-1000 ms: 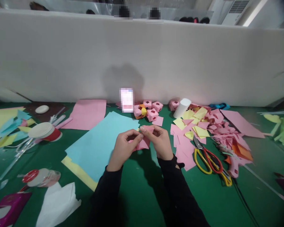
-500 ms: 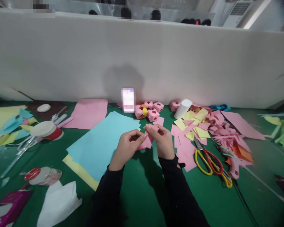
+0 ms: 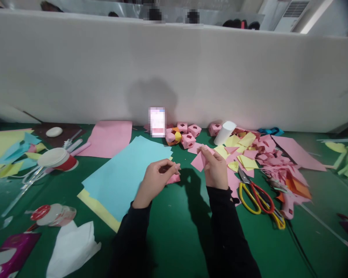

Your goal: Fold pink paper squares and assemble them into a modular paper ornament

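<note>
My right hand (image 3: 216, 170) pinches a flat pink paper square (image 3: 198, 161) between thumb and fingers, left of the paper pile. My left hand (image 3: 155, 181) is closed, thumb and index fingertip together, near the right edge of the blue sheets (image 3: 121, 173). Just under its fingertips a pink paper piece (image 3: 174, 178) shows, partly hidden by the hand; I cannot tell whether the fingers hold it or it lies on the table. Beyond both hands sits a cluster of folded pink paper shapes (image 3: 188, 141) with a yellow centre.
To the right are loose yellow paper pieces (image 3: 247, 162), scissors (image 3: 256, 197), a pink glue gun (image 3: 287, 206) and a white cylinder (image 3: 224, 133). Leftward stand a red-and-white cup (image 3: 66, 160), a red-capped jar (image 3: 53, 215) and white tissue (image 3: 72, 247). A lit phone (image 3: 157, 122) leans on the white partition (image 3: 174, 65).
My right hand has moved right, away from my left hand, carrying the pink paper square with it. My left hand has stayed nearly in place.
</note>
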The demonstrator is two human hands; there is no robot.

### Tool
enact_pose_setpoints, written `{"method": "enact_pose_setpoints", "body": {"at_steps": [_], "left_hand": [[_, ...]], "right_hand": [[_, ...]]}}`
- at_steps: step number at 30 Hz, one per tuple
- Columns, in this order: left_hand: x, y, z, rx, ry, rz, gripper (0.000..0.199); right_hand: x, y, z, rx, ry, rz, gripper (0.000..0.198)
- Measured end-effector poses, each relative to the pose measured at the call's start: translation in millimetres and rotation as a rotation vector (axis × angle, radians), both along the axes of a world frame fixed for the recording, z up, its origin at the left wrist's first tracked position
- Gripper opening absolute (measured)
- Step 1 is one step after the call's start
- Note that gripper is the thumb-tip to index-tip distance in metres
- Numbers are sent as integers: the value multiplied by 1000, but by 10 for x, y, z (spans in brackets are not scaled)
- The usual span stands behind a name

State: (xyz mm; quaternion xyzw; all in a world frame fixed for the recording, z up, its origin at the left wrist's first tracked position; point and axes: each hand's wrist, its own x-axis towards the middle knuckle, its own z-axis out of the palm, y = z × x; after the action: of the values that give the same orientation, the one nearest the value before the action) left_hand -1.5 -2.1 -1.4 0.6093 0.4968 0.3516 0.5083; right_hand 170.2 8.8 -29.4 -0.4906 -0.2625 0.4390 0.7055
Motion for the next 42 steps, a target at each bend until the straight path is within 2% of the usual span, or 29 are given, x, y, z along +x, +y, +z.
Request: {"method": "enact_pose_setpoints", "body": {"at_steps": [5,10,12,15,17,21,24,28,35,42], "left_hand": [[-11,35,-55,-34,155,81,31],[-29,42,-83,52,272,94,34],[-60,41,-85,100,382,83,32],[-131,35,-130,153,655,44,26],[-178,29,-210,168,834,-4,51],[-230,31,-418,177,1019,-115,75],[-229,50,-498,175,1078,-133,85],[-231,75,-494,215,1074,-108,88],[-248,77,-523,193,1075,-152,92],[-218,81,-456,164,1100,-197,85]], "right_hand": [[80,24,-89,-98,-128,95,31],[80,56,-285,-184,-506,272,31],[68,59,-355,-243,-639,267,30],[40,52,-433,-327,-778,269,34],[20,46,-469,-356,-786,290,43],[-9,42,-500,-358,-720,314,52],[-12,51,-483,-372,-698,314,44],[-17,60,-449,-376,-687,359,30],[-104,55,-450,-336,-664,362,28],[-147,42,-361,-423,-989,523,23]]}}
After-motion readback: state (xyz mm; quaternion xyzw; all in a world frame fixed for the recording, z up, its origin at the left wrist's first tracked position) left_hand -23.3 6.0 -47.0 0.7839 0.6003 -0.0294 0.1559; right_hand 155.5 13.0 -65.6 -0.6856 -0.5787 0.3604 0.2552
